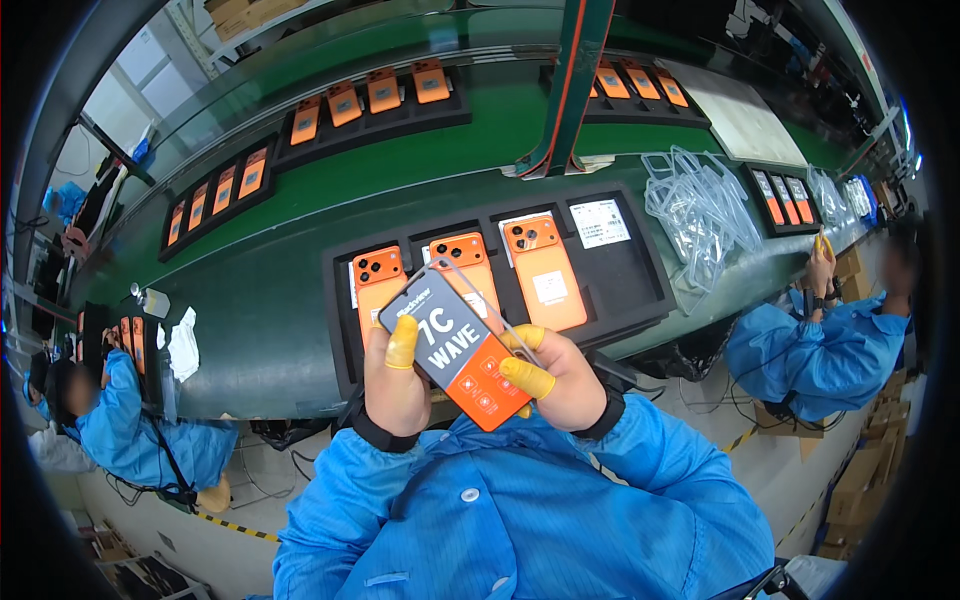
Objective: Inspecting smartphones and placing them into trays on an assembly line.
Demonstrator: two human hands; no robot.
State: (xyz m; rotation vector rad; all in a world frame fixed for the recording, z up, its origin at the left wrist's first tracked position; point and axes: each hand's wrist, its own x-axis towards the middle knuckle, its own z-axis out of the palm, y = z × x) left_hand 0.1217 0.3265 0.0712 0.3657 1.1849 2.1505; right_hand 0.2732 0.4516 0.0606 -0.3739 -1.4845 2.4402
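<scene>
In front of my chest I hold a smartphone [452, 340], its face covered by a grey and orange printed film. My left hand [395, 385] grips its left edge, with a yellow finger cot on the thumb. My right hand [562, 378], in several yellow finger cots, closes on the right edge. A strip of clear phone case [488, 305] runs along the phone's upper right side; how far it is fitted I cannot tell. Just beyond, a black tray [628, 290] carries orange phones [545, 262], camera side up. Its right slot shows a white label sheet [600, 222].
Clear phone cases [700, 215] lie heaped right of the tray. Behind, a green conveyor [350, 150] bears more black trays [440, 112] of orange phones. A green post [572, 90] rises there. Co-workers in blue sit at left [150, 420] and right [810, 350].
</scene>
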